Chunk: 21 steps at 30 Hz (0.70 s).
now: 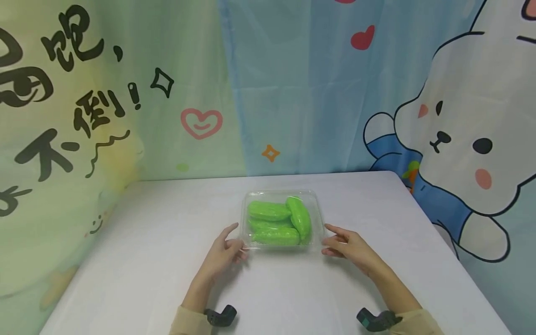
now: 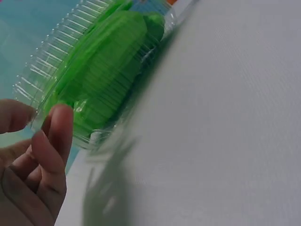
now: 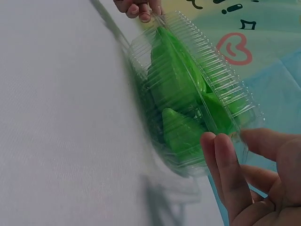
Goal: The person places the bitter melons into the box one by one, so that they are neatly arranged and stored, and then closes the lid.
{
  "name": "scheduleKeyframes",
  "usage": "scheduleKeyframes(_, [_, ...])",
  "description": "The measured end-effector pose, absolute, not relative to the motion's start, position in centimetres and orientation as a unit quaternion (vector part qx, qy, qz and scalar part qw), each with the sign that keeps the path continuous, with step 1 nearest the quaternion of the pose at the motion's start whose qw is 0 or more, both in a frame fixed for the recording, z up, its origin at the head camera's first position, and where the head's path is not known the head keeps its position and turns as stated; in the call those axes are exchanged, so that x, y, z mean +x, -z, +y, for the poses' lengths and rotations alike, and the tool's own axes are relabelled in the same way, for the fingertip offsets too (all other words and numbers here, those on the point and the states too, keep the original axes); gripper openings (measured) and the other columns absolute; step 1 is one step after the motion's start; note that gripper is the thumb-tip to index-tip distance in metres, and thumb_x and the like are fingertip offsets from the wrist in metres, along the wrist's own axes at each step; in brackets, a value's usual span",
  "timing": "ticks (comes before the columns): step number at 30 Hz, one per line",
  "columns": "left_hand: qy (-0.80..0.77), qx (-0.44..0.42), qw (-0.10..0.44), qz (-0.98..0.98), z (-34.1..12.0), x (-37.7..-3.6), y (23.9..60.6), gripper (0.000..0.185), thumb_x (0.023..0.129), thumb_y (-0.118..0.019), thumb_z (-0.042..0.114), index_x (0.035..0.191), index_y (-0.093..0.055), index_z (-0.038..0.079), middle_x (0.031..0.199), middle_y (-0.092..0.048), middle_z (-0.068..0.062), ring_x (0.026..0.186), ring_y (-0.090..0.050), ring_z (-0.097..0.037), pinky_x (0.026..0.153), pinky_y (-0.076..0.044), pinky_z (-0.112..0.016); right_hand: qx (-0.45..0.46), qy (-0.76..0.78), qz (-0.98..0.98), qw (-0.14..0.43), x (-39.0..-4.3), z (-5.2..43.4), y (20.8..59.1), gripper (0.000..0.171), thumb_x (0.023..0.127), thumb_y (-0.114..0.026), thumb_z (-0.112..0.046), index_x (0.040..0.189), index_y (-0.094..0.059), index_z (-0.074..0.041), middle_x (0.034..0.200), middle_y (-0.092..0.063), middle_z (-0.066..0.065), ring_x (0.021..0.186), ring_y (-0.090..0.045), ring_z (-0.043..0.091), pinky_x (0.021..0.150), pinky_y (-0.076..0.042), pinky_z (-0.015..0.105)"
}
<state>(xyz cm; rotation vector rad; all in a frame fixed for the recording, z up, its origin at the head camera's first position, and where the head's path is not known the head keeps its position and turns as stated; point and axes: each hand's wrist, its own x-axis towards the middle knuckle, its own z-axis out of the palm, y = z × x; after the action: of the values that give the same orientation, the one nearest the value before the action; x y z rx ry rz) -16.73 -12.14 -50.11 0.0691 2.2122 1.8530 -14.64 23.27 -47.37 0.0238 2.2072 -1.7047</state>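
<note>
A clear plastic box with ribbed walls lies on the white table. Inside it are several glossy, plump green pieces, long and tapered at the ends, like vegetables. My left hand is at the box's near left corner, its thumb and fingertips pinching the rim; the left wrist view shows the fingers on either side of that corner. At the near right corner my right hand pinches the rim likewise, seen in the right wrist view with fingers against the wall.
The white table extends around the box, with its back edge against a printed curtain. A cartoon rabbit is on the curtain to the right and black writing to the left. Dark wrist cameras sit by both sleeves.
</note>
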Motion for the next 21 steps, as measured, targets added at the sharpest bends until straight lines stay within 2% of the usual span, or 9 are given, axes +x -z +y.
scheduleKeyframes(3, [-0.601, 0.023, 0.103, 0.793, -12.1, -16.8, 49.9, 0.053, 0.094, -0.054, 0.014, 0.145, -0.037, 0.013, 0.088, -0.069, -0.014, 0.071, -0.065, -0.021, 0.058, -0.053, -0.029, -0.005, 0.591, 0.787, 0.177, -14.6, 23.4, 47.3, 0.062, 0.098, -0.053, -0.02, 0.149, -0.025, -0.001, 0.113, -0.06, 0.02, 0.092, -0.069, 0.017, 0.083, -0.057, 0.026])
scheduleKeyframes(8, [-0.524, 0.04, 0.065, 0.848, -12.0, -16.9, 49.4, 0.047, 0.095, -0.054, 0.02, 0.14, -0.044, 0.013, 0.092, -0.068, -0.009, 0.072, -0.065, -0.016, 0.066, -0.053, -0.029, -0.015, 0.57, 0.803, 0.176, -14.5, 23.7, 47.2, 0.059, 0.099, -0.048, -0.025, 0.149, -0.026, -0.001, 0.119, -0.059, 0.022, 0.092, -0.069, 0.019, 0.082, -0.058, 0.026])
scheduleKeyframes(14, [-0.466, 0.042, 0.032, 0.883, -11.7, -17.0, 48.5, 0.044, 0.095, -0.053, 0.026, 0.137, -0.049, 0.015, 0.103, -0.066, -0.008, 0.077, -0.063, -0.013, 0.063, -0.052, -0.027, -0.026, 0.558, 0.81, 0.177, -14.8, 23.8, 46.9, 0.065, 0.096, -0.057, -0.025, 0.148, -0.027, 0.0, 0.113, -0.059, 0.02, 0.091, -0.069, 0.019, 0.08, -0.058, 0.026])
scheduleKeyframes(21, [-0.459, 0.042, 0.027, 0.887, -11.7, -17.1, 48.6, 0.044, 0.094, -0.053, 0.026, 0.137, -0.049, 0.017, 0.106, -0.066, -0.008, 0.079, -0.063, -0.013, 0.066, -0.053, -0.027, -0.032, 0.571, 0.803, 0.17, -14.7, 23.7, 47.4, 0.066, 0.093, -0.06, -0.017, 0.148, -0.027, 0.0, 0.108, -0.06, 0.02, 0.091, -0.069, 0.018, 0.08, -0.058, 0.025])
